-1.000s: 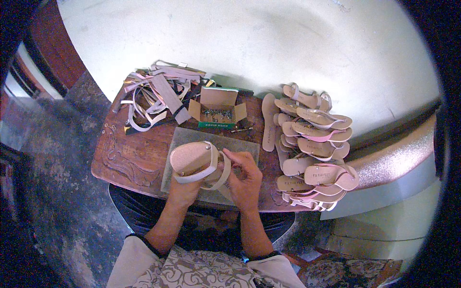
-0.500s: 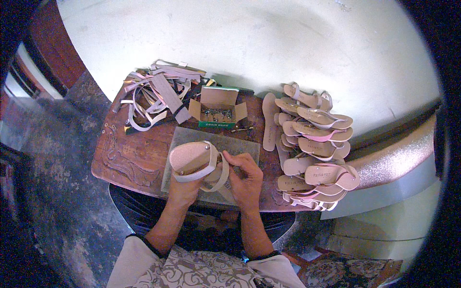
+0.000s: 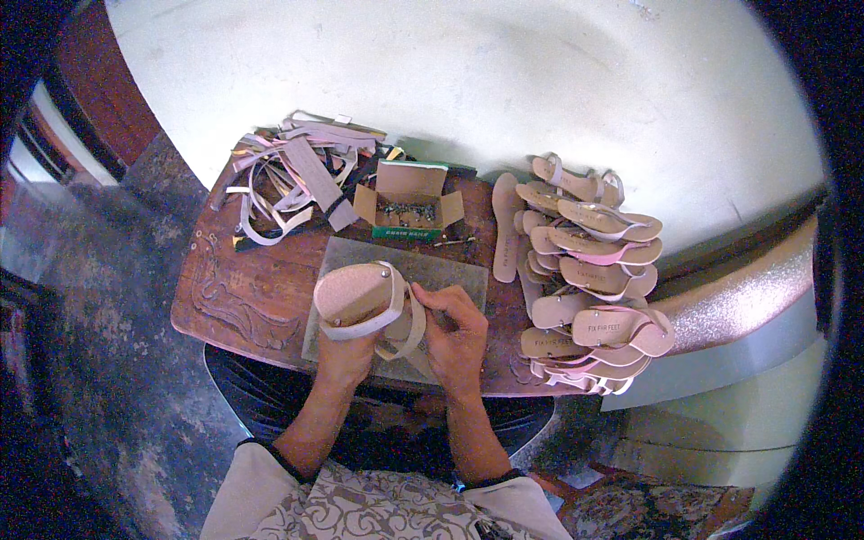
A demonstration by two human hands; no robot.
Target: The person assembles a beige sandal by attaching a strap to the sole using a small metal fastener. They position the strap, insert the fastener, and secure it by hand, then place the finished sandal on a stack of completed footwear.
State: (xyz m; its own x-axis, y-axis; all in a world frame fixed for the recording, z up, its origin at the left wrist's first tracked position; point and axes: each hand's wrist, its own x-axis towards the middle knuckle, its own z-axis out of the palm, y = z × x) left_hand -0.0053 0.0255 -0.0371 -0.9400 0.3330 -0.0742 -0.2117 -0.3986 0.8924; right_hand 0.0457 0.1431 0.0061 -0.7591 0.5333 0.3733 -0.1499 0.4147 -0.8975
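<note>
A beige sandal with a pale strap is held up over the grey slab, its broad end raised toward me. Small shiny studs sit where the strap meets the sole. My left hand grips the sandal from below; most of its fingers are hidden behind the sole. At the sandal's right side, my right hand pinches the strap loop between thumb and fingers. Just beyond the slab stands an opened cardboard box holding many small metal nails.
The carved wooden table carries a heap of loose straps at the back left. Finished-looking sandals lie stacked along the right, beside a bare sole. A pale wall rises behind the table.
Both hands and the sandal have shifted very slightly to the left and up. The grip on the sandal and its strap looks the same.
</note>
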